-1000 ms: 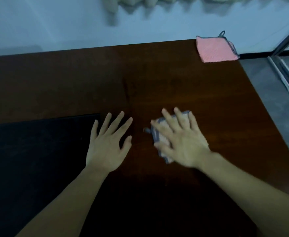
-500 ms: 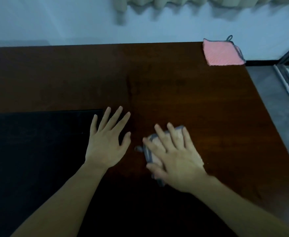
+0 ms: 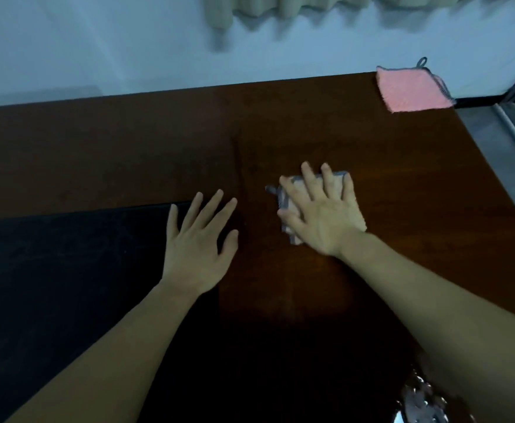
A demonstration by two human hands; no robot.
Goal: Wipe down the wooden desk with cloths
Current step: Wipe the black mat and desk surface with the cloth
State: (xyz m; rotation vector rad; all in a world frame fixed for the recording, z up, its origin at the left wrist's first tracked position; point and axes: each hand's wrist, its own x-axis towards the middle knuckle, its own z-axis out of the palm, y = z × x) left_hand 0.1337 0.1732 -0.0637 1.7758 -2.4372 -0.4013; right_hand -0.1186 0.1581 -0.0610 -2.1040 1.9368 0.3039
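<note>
Under the flat, straight-fingered right hand [image 3: 320,215], a folded cloth [image 3: 286,206] on the desk [image 3: 402,178].

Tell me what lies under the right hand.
Under the right hand lies a folded pale cloth with grey edging, pressed flat on the wooden desk by straight fingers. Its edges show around the fingers; its middle and the wood beneath are covered.
</note>
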